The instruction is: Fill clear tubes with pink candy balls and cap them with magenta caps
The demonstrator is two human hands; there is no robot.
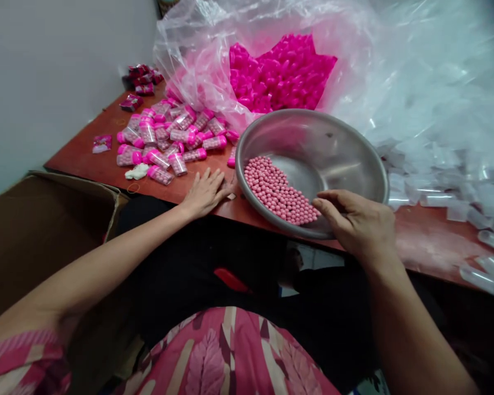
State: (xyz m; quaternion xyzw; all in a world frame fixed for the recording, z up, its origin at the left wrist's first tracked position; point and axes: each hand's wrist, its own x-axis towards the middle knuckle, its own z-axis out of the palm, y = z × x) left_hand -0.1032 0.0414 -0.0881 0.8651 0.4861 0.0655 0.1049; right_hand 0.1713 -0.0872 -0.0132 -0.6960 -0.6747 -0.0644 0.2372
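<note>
A wide metal bowl (pixel 349 164) rests at the table's front edge, with small round pink beads (pixel 271 189) heaped in its near left part. My right hand (pixel 360 222) reaches over the bowl's near right rim. Its thumb and forefinger come together at the edge of the beads, and whatever is between them is hidden. To the left of the bowl, my left hand (pixel 206 193) lies flat on the table, fingers spread, holding nothing. Just beyond it lies a pile of small clear bottles (pixel 183 136) with pink caps, filled with pink beads.
Behind the bowl, an open plastic bag (pixel 197 60) holds many bright pink caps (pixel 280 74). Clear empty tubes (pixel 436 197) spread across the right side of the red-brown table (pixel 78 145). Dark pink packets (pixel 142 79) sit at the back left. A cardboard box (pixel 45 219) stands below left.
</note>
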